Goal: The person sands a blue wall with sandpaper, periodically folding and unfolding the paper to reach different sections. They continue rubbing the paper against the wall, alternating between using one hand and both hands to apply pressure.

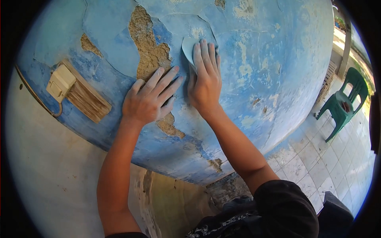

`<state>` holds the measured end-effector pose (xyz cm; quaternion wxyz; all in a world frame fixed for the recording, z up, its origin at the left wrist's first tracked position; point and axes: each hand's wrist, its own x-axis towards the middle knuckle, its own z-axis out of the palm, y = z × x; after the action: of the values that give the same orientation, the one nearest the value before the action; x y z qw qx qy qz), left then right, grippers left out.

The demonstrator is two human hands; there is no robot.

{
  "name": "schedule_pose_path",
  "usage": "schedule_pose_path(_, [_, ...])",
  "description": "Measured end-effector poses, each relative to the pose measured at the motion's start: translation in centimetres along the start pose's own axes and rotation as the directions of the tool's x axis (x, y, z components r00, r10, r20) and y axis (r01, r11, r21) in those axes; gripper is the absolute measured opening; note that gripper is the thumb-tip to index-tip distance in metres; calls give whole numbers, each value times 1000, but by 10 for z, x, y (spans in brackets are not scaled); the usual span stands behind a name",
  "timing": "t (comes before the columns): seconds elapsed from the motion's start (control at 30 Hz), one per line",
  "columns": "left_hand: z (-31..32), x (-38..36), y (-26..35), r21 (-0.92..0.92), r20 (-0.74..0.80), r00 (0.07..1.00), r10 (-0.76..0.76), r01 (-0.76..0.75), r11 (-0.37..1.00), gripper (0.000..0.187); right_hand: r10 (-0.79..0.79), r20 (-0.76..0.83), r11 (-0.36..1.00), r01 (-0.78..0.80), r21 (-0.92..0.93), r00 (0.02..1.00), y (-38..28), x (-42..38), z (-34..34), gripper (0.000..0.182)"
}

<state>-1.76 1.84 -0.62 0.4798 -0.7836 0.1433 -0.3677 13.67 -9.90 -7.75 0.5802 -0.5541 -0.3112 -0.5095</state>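
A blue wall (234,95) with peeling paint fills most of the view. My left hand (147,97) rests against it with the fingers spread, beside and partly over a bare patch of brown plaster (147,47). Higher and to the right, my right hand (205,75) presses a thin pale blue-grey sheet (188,49) flat to the wall. The sheet's left part shows past the fingers; the rest is hidden under the hand. Pale dust covers the fingers of both hands.
On the left a cream switch box (60,83) is fixed to a wooden board (89,99), with a cable below it. A green plastic chair (344,105) stands on the tiled floor (313,162) at the right. A dark object (335,210) is at the lower right.
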Motion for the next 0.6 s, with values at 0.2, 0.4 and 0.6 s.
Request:
schedule_pose_path(0.2, [-4, 2, -1, -59, 54, 998, -24, 27, 998, 55, 21, 17, 1000, -21, 2, 1000, -5, 9, -5, 58])
schedule_pose_path(0.4, [-2, 3, -1, -58, 26, 1000, -8, 9, 998, 58, -26, 83, 993, 35, -114, 996, 7, -6, -17, 54])
schedule_pose_path(0.6, [-1, 2, -2, -57, 25, 999, -22, 23, 998, 57, 0, 19, 997, 1, -76, 1000, -5, 26, -13, 55])
